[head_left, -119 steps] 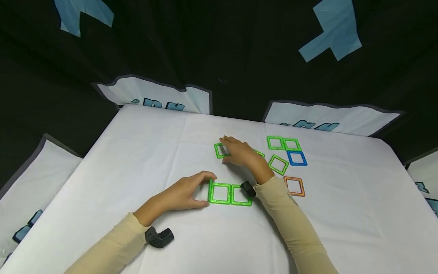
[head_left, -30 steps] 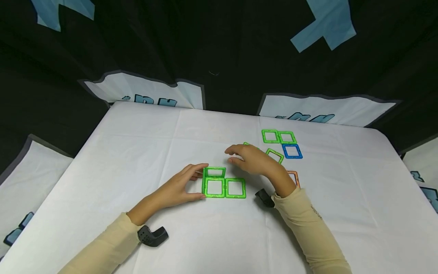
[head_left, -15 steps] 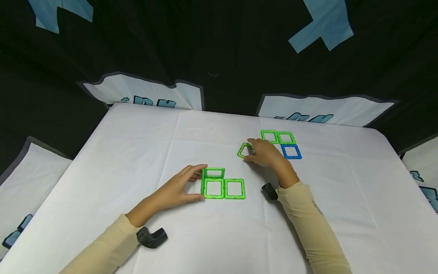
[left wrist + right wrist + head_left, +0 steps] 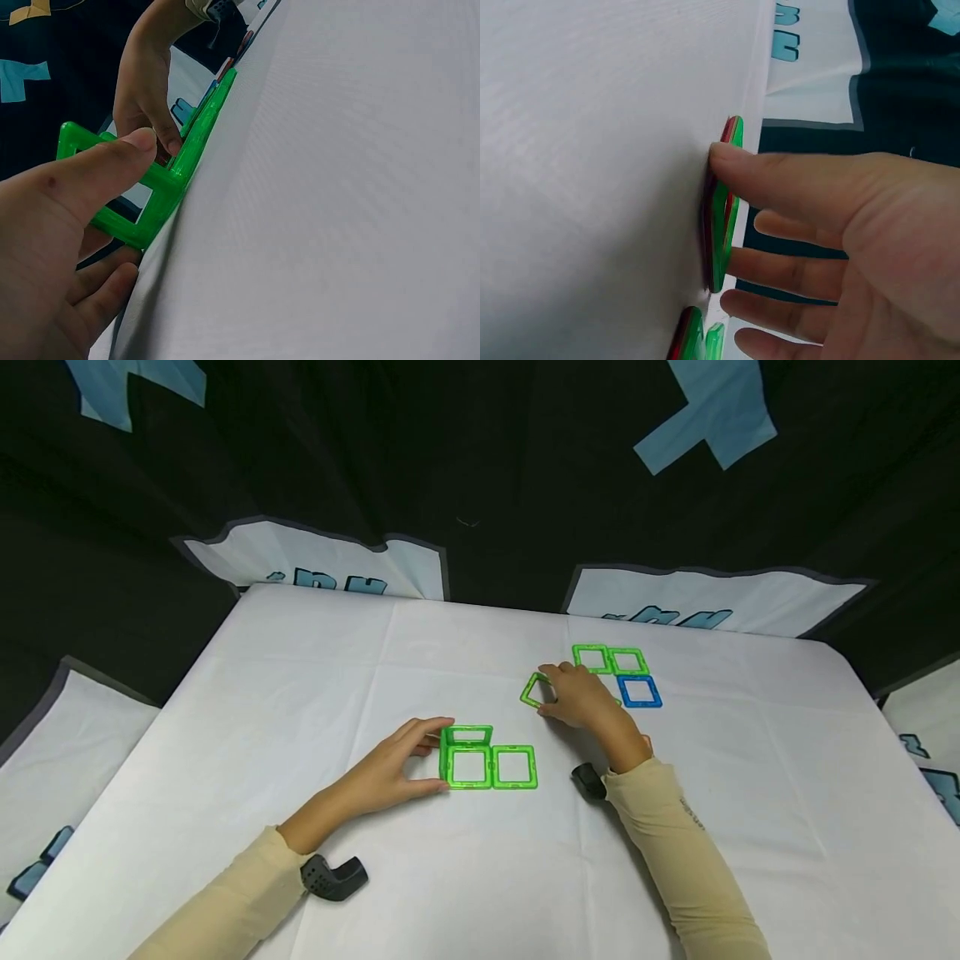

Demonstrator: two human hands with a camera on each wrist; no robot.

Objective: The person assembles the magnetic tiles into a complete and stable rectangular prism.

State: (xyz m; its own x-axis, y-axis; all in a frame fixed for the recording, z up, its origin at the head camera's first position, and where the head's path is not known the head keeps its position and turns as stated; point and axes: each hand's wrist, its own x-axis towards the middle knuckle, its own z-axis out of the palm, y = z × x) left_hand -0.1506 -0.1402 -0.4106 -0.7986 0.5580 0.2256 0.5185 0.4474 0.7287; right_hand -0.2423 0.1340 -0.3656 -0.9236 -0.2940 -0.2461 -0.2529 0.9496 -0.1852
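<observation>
My left hand (image 4: 386,777) grips the green upright square magnetic tile (image 4: 444,764) by its near and far edges, thumb nearest me. Joined to it are two flat green tiles (image 4: 492,768) side by side, and another upright green tile (image 4: 469,744) along the back of the left one. Farther right, my right hand (image 4: 588,700) pinches a loose green square tile (image 4: 528,687) between thumb and fingers. In the right wrist view the thumb lies on the edge of this green tile (image 4: 718,225), which sits at or close to the table surface.
Behind my right hand lie two joined green tiles (image 4: 611,662), with a blue tile (image 4: 642,704) touching them. My right hand and wrist mostly cover another green tile and an orange one (image 4: 648,742). White cloth covers the table (image 4: 300,693); a dark curtain (image 4: 487,468) hangs beyond its far edge.
Since four seconds ago, the green tile near my right hand has come to stand at the back of the left flat tile. My right hand then moved right and took hold of another green tile.
</observation>
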